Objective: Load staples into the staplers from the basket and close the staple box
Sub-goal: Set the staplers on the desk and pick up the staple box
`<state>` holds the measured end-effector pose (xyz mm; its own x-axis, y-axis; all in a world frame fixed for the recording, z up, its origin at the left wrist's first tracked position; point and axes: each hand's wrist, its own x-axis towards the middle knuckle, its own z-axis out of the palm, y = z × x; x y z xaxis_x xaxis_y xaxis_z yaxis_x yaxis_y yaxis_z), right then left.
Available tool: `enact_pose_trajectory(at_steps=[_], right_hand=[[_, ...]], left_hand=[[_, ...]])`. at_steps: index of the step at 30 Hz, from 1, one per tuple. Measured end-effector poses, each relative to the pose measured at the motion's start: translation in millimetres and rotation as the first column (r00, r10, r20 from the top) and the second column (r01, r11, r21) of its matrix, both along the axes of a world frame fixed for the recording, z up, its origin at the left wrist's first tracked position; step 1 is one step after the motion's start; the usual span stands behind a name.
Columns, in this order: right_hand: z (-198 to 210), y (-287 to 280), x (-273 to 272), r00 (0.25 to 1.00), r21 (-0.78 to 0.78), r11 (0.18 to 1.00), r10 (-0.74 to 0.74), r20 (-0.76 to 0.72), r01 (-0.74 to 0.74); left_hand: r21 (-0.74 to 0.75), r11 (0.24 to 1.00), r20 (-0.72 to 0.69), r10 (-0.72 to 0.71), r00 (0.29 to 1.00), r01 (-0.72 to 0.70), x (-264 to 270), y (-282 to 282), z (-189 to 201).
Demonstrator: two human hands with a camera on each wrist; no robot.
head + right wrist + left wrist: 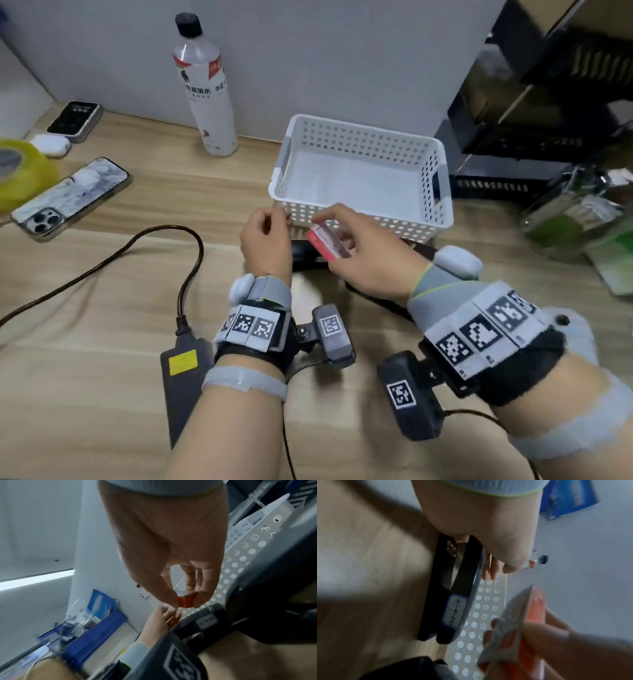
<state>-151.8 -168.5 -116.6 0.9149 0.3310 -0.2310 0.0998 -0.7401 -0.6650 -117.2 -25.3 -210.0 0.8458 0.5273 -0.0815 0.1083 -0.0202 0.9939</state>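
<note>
Fingertips [199,600] and thumb of the right hand [371,255] pinch a small red staple box [327,241] by its narrow ends, holding it in the air just in front of the near wall of the white basket [442,192]. In the right wrist view the red box sits squarely between thumb tip and fingertip. From the left wrist camera, one end of the box looks open, with a pale flap showing, though blur hides what is inside.

Close beside it, the left hand [265,240] hovers with its fingers curled inward toward the thumb, tips near the box; whether they pinch anything small I cannot tell, since the fingertips are hidden or blurred in every view.

Below both hands, a black stapler [453,593] lies on the desk [120,342] right against the basket's near perforated wall, a blue-edged label on its top. A second dark stapler seems to lie under the right wrist, mostly hidden.

Toward the desk's far edge stands a tall white bottle [207,92] with a black cap. Near the left edge lie a phone [72,197] with a marbled case, a roll of yellow tape [20,168] and a small dark device [75,120]. A black power adapter [185,377] and its cable run along the near left part of the desk.
</note>
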Motion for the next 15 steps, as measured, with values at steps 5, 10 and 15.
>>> enact_pose_trajectory(at_steps=[5,10,15], right_hand=[[-23,-11,-28,0.971,-0.150,0.977,0.176,0.160,-0.152],[-38,-8,-51,0.944,-0.302,0.946,0.203,0.260,-0.120],[-50,-15,-84,0.948,-0.357,0.934,0.090,0.306,0.027]], left_hand=[[0.051,0.999,0.130,-0.026,0.991,0.019,-8,0,-13],[0.048,0.990,0.084,-0.134,0.987,0.130,-11,7,-22],[0.053,0.989,0.077,-0.140,0.987,0.136,-47,18,-17]])
